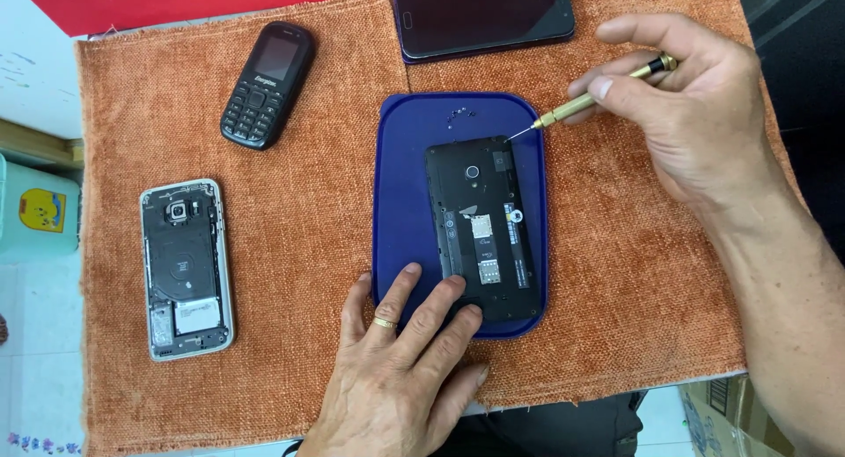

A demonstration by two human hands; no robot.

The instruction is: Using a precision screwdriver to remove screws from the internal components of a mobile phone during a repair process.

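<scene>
Covering opened phone's point(482, 219) lower end, left hand point(396, 369)

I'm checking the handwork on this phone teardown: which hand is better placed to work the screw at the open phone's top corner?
Right. The right hand holds the screwdriver with its tip at that corner of the open phone; the left hand presses the phone's lower end.
</scene>
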